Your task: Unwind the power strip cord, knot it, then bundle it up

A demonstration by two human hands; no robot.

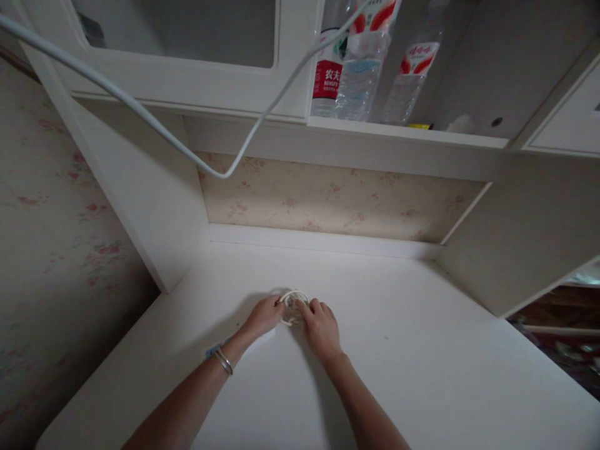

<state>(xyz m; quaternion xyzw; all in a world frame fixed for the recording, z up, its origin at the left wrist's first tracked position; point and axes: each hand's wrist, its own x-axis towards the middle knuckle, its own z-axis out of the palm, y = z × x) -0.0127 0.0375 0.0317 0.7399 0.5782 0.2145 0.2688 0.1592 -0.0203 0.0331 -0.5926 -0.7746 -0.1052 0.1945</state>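
Note:
Between my two hands lies a small round coil of what looks like white cord (295,293), on or just above the white desktop (398,375). My left hand (265,314) is closed on the coil's left edge, with a bracelet on that wrist. My right hand (322,325) has its fingers curled at the right side of the coil, the thumb over its middle. Partly hidden beneath my left forearm is a flat white object with a blue patch (213,351); its kind cannot be made out.
A pale cable (154,122) hangs in a loop across the upper view, in front of the cabinet (187,81). Several plastic bottles (359,84) stand on the shelf above. Side panels (154,206) rise left and right of the desktop, and flowered wallpaper (300,194) shows behind.

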